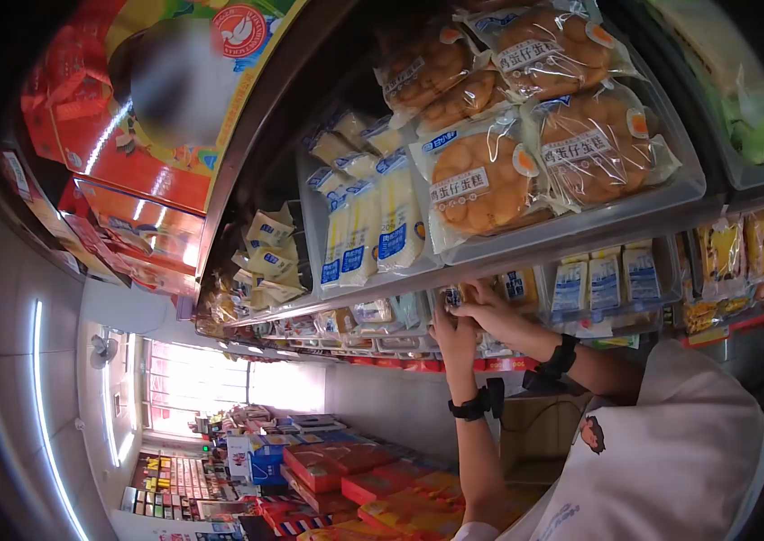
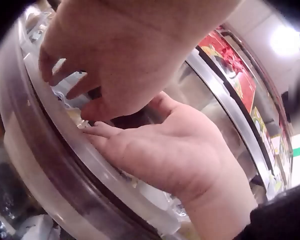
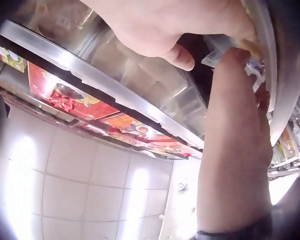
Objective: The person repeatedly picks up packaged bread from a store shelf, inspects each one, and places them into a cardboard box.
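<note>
In the head view both hands meet at the front of the lower shelf. The left hand [image 1: 457,338] has bent fingers at a small wrapped packet [image 1: 452,296]. Close beside it, the right hand [image 1: 493,314] has its fingers on the same packet. Seen from the left wrist, the left hand [image 2: 125,55] curls its fingers downward by a clear tray rim, above the right hand [image 2: 165,152]. In the right wrist view, blue and pale wrapping [image 3: 217,46] shows between the right hand [image 3: 185,30] and the left hand [image 3: 235,120]; much of the packet is hidden.
Above the hands, a plastic tray [image 1: 580,221] holds bagged round cakes [image 1: 481,185]. Slim white-and-yellow packs [image 1: 359,230] fill the tray beside it. Blue-and-white packs [image 1: 606,281] sit right of the hands. Red boxes [image 1: 382,482] are stacked across the aisle.
</note>
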`<action>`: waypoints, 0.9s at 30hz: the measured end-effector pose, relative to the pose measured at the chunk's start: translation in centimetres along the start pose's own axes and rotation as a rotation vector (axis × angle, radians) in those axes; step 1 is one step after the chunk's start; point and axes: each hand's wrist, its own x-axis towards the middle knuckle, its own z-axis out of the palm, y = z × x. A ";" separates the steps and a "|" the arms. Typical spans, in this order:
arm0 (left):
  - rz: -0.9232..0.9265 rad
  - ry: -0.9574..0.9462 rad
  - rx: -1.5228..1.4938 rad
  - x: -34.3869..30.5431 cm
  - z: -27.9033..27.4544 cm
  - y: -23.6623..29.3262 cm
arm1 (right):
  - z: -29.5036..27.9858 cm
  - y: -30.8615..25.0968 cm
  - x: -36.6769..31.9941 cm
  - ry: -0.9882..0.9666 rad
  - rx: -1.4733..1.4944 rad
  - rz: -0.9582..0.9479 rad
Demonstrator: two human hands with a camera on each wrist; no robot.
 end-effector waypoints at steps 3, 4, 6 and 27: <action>0.070 0.031 -0.031 -0.1 0.4 0.4 | 0.3 0.7 -0.1 -0.005 -0.021 -0.052; 0.112 0.049 -0.014 -0.2 0.6 0.6 | 0.5 0.5 -0.3 -0.008 -0.025 -0.050; 0.159 0.037 0.161 -0.4 0.8 0.9 | 0.8 0.3 -0.8 -0.019 -0.035 -0.045; 0.346 0.208 0.520 0.5 3.4 -0.5 | 1.4 0.0 1.4 0.223 -0.463 -0.464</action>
